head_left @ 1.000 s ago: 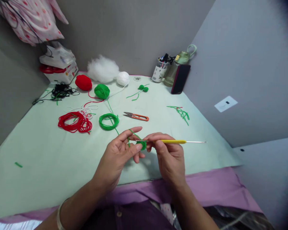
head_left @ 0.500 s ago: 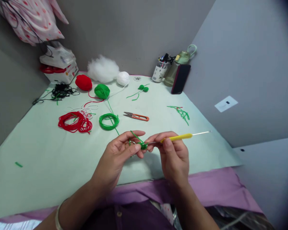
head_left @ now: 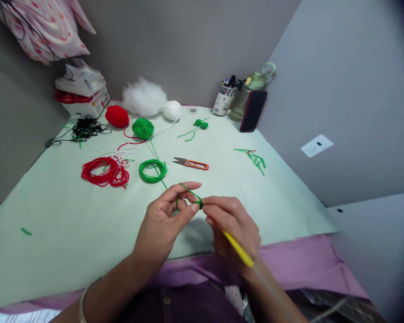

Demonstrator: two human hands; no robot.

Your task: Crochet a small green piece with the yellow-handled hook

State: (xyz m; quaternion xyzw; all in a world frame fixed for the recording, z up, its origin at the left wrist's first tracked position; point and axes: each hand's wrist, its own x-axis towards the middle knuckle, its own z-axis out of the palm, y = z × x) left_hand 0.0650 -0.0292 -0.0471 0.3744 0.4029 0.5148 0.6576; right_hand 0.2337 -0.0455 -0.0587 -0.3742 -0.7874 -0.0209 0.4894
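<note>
My left hand [head_left: 164, 220] pinches a small green crochet piece [head_left: 199, 204] between thumb and fingers, with green yarn [head_left: 190, 190] running over its raised index finger. My right hand [head_left: 237, 226] is closed around a crochet hook with a yellow handle [head_left: 237, 249], which slants down toward me. Its fingertips touch the right side of the green piece, and they hide the hook's working tip. Beyond my hands lie a coil of green yarn [head_left: 153, 181] and orange-handled thread snips [head_left: 197, 165].
Behind are a green yarn ball [head_left: 143, 128], a red ball [head_left: 117, 116], a white ball [head_left: 172, 110] and white stuffing [head_left: 144, 98]. Red yarn [head_left: 97, 179] lies coiled at left. Green scraps [head_left: 256, 159], a phone [head_left: 253, 111] and a bottle [head_left: 239, 101] are at right.
My right hand has turned, swinging the hook's handle from pointing right to pointing down toward me. Its fingertips have moved against the green piece. My left hand has stayed nearly in place.
</note>
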